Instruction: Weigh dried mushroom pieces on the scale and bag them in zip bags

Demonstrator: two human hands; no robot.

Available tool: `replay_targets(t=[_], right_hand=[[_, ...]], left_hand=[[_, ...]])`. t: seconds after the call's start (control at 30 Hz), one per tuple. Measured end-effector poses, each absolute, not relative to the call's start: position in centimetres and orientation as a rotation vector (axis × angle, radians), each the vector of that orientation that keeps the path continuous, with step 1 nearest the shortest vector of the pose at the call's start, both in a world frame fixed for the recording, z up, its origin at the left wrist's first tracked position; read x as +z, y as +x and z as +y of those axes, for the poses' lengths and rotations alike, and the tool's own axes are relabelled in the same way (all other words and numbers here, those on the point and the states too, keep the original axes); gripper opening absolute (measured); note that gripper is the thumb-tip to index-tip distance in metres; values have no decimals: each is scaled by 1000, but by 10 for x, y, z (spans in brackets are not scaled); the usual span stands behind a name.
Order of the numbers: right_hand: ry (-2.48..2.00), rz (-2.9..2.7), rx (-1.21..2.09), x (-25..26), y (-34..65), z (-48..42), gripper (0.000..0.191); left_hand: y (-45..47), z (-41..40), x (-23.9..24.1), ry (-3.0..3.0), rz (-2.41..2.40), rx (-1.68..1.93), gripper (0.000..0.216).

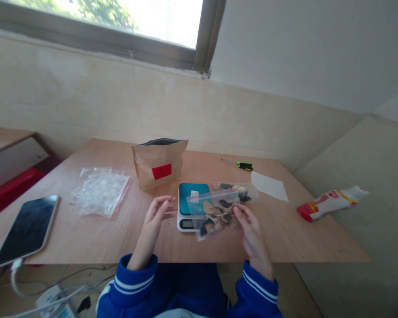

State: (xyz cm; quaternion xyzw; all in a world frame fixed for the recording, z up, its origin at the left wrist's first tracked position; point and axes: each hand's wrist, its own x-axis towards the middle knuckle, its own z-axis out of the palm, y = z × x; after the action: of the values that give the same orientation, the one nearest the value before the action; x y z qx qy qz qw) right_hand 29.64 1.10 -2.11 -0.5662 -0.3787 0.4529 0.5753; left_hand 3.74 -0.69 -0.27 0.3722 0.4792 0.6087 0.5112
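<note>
We see a clear zip bag (219,207) with dark and tan dried pieces inside, lying partly on a small kitchen scale (191,206) in the middle of the frame. Our right hand (252,234) rests at the lower right edge of the bag with its fingers touching the plastic, more a light pinch than a full grip. Our left hand (157,214) sits just left of the scale with the fingers loosely curled and nothing in it. We think we are at the weighing step: the bag is on the scale, but our fingers are on it too, and part of it hangs off the teal top. The next move, we guess, calls for a gentle touch, so the whole bag sits on the scale and the little screen at the front can be read. The bag's long side runs from the lower left up to the upper right of the frame, and its zip strip lies across the upper part, toward the far side of the desk (285,238). Behind the scale stands an open brown paper pouch (159,163) with a red label. To the left lie a pack of empty zip bags (99,191) and a phone (28,229).
</note>
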Motion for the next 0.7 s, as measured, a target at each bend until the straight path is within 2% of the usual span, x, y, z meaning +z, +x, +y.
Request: replay_targets(t=[0.1,0.23,0.43,0.57,0.63,0.7], right_hand=[[-1464,-698,994,-36,342,1,48],[-1513,-491,884,-55,384,-14,41],[-1429,-425,786,-76,386,-4,39],[-1517,-559,643,-86,380,12,57],[-1667,-701,485,-88,381,16,71],[-1783,-837,265,-85,383,17,75]], left_hand=[[26,-6,-2,990,1231,1430,32],[13,-5,-3,993,1284,1468,30],[-1,-4,-4,960,1347,1501,33],[-5,-5,-2,985,1370,1523,32],[-5,-5,0,1021,1394,1553,30],[-4,-4,5,1074,1416,1608,28]])
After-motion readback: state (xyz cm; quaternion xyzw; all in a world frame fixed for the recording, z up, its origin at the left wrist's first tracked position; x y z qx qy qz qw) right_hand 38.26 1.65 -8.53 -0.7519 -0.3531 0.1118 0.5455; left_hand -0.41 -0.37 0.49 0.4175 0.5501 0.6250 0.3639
